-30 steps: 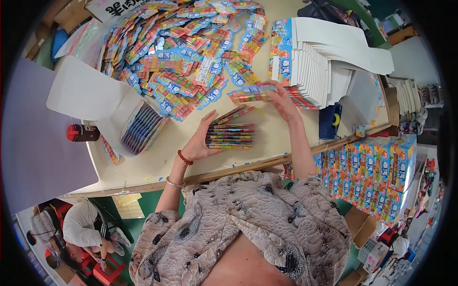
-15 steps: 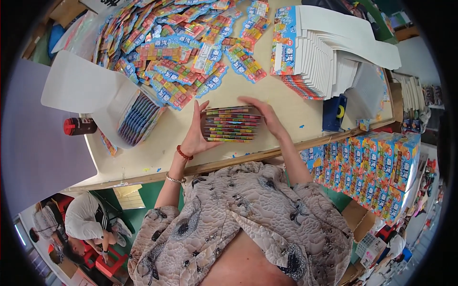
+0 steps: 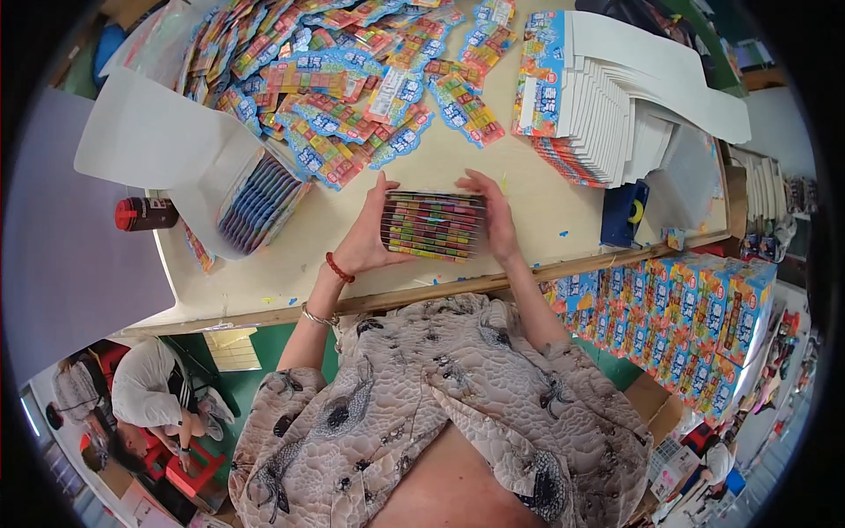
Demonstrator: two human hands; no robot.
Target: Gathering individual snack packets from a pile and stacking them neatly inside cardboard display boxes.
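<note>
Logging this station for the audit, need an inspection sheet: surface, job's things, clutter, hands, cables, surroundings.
Surface: pale table, small coloured scraps near its front edge.
Job's things: packet stack between the hands; heap of loose packets beyond; open white carton at left, packets inside; pile of white cartons at right.
Clutter: blue tape dispenser at right; dark container with red lid by the left edge.
Hands: left hand grips the stack; right hand is at its right end, grip unclear.
Cables: nothing seen.
Surroundings: stacked printed boxes at right; co-workers lower left.
</note>
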